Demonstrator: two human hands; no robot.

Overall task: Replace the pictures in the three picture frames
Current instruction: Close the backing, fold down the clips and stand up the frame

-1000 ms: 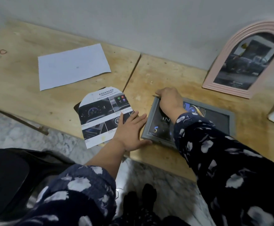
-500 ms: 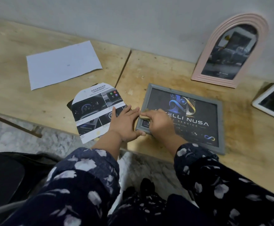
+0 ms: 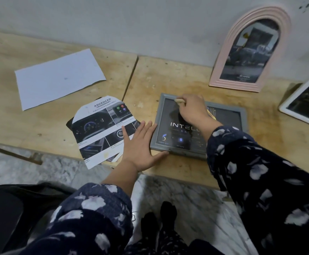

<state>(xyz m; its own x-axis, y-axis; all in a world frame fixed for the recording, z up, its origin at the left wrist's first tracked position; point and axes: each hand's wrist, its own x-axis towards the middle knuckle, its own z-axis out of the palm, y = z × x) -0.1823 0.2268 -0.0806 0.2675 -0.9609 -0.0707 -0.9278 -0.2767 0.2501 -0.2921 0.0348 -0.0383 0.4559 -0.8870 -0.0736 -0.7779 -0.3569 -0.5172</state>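
A grey picture frame (image 3: 159,115) lies flat on the wooden table (image 3: 168,76) with a dark "INTELLI" print in it. My right hand (image 3: 192,109) rests over its far left corner, shut on a small beige thing (image 3: 179,100) pressed to the glass. My left hand (image 3: 139,144) lies flat and open on the table, fingers against the frame's left edge and partly on an arch-cut car brochure picture (image 3: 98,126). A pink arched frame (image 3: 221,67) holding a dark picture leans on the wall. A white frame (image 3: 284,108) lies at the right edge.
A blank white sheet (image 3: 58,78) lies at the table's left rear. The table's front edge runs just below my left hand, with marble floor beneath. A dark bag (image 3: 3,208) sits at lower left.
My right hand, with the beige thing, slid from the frame's near left corner to its far left corner. My left hand stayed flat beside the frame.
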